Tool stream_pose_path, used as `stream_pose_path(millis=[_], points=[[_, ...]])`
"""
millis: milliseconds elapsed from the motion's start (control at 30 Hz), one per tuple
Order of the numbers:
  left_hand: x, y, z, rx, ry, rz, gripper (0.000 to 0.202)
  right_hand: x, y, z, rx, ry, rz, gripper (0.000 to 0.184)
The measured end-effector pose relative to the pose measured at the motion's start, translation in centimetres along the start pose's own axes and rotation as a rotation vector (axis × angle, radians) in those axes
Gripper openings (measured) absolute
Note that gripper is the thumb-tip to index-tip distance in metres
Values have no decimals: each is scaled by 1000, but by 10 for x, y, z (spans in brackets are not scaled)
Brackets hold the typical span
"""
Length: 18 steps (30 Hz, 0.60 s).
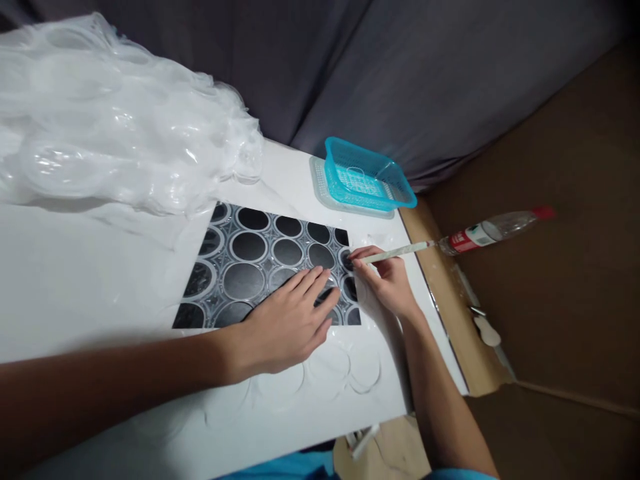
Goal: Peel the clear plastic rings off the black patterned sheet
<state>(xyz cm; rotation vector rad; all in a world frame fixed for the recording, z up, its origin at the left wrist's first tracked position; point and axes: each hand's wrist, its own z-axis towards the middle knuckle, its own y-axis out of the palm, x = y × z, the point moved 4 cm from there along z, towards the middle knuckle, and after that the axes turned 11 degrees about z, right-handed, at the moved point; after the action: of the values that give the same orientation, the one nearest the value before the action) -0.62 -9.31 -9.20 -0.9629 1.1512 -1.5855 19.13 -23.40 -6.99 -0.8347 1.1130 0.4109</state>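
Observation:
A black sheet with rows of pale-ringed circles [249, 246] lies flat on the white table. Clear, shiny film with circle outlines [327, 367] rests over part of it and extends toward me. My left hand [287, 323] presses on the lower right of the sheet, fingers stretched out. At the sheet's right edge, my right hand [385, 280] is closed in a pinch around a pale pen-like stick [400, 253]. The stick points up and to the right; its working end is hidden by the fingers.
A large heap of clear plastic film [115, 127] covers the back left of the table. A blue basket [367, 177] stands at the back right. Past the right edge are a plastic bottle [483, 232] with a red cap and a white-handled item [486, 330].

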Motion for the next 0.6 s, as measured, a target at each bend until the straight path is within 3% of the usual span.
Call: stream_pose_path(millis=[233, 600], points=[[0, -1, 0, -24, 4, -5, 58, 6, 2, -1, -35, 22, 21, 15], [0, -1, 0, -32, 0, -18, 59, 0, 4, -4, -64, -20, -141, 12]])
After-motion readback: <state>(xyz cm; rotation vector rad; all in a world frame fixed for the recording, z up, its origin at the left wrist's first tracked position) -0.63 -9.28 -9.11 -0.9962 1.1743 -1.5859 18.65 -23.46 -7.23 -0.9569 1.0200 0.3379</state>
